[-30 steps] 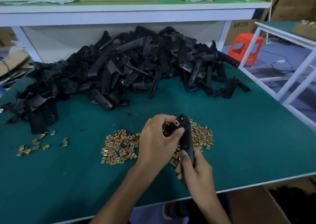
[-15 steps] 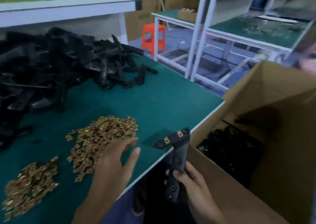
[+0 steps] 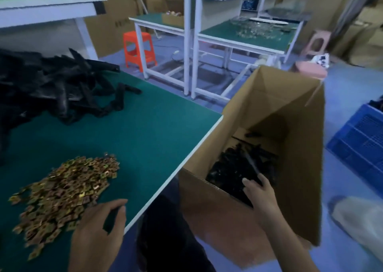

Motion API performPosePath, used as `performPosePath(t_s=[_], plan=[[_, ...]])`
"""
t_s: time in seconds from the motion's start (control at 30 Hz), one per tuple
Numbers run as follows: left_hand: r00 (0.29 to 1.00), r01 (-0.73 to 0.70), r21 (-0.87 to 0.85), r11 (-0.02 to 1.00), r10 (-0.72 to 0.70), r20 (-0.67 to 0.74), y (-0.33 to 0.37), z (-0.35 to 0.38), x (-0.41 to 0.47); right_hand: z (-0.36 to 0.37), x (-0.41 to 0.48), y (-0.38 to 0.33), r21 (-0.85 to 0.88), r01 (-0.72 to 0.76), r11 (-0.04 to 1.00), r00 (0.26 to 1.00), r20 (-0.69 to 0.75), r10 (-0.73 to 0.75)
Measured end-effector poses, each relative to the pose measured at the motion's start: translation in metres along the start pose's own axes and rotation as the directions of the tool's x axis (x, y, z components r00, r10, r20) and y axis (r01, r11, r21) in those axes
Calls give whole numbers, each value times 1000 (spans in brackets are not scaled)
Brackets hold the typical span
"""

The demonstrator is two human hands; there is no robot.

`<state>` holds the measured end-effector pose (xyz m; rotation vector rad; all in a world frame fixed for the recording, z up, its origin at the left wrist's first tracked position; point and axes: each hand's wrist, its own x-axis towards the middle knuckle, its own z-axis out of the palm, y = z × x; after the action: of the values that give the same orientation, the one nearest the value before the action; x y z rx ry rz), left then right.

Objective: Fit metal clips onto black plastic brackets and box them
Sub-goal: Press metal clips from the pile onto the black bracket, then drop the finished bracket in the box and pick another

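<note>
My right hand [image 3: 261,195] reaches down into the open cardboard box [image 3: 300,147] beside the table. It grips the lower end of a black bracket [image 3: 251,163], which is blurred, just above the heap of finished brackets [image 3: 228,168] at the box's bottom. My left hand [image 3: 97,234] hovers over the green table [image 3: 145,130] near its front edge, fingers loosely curled and holding nothing, right next to the pile of brass-coloured metal clips [image 3: 66,188]. A big heap of loose black brackets [image 3: 51,89] lies at the table's far left.
The box stands on the floor against the table's right edge. Behind it are white-framed workbenches [image 3: 244,33], an orange stool [image 3: 138,49] and a pink stool [image 3: 310,70]. A blue crate [image 3: 360,145] sits on the floor at right.
The view has swung right. My right hand carried the clipped bracket off the table's edge and down into the box. My left hand let go of it and dropped beside the clips.
</note>
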<state>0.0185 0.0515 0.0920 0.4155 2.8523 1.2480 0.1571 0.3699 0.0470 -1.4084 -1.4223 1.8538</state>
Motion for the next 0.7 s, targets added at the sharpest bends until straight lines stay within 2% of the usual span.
performPosePath(t_s=[0.1, 0.17, 0.23, 0.33, 0.47, 0.57, 0.67, 0.7], plan=[[1000, 3, -73, 997, -2, 7, 0, 0, -3, 38, -16, 9, -214, 222, 951, 972, 123, -199], [999, -37, -32, 999, 36, -20, -12, -8, 4, 74, -33, 8, -297, 409, 863, 901, 281, -330], [987, -68, 32, 997, 72, -147, -33, -29, 21, 115, -61, 6, -248, 547, 799, 800, 436, -412], [952, 31, 122, 992, 8, -306, -70, -76, 55, 169, -102, 2, -196, 757, 623, 587, 621, -519], [895, 205, 169, 964, -115, -430, -124, -131, 89, 230, -128, 6, -149, 847, 510, 404, 804, -437], [819, 361, 265, 894, -168, -549, -162, -160, 100, 251, -137, 18, -209, 892, 401, 388, 808, -443], [620, 563, 133, 816, -310, -721, -185, -184, 103, 251, -136, 22, -224, 912, 344, 385, 757, -528], [583, 601, 111, 791, -338, -739, -191, -190, 104, 250, -136, 21, -230, 910, 344, 389, 759, -522]])
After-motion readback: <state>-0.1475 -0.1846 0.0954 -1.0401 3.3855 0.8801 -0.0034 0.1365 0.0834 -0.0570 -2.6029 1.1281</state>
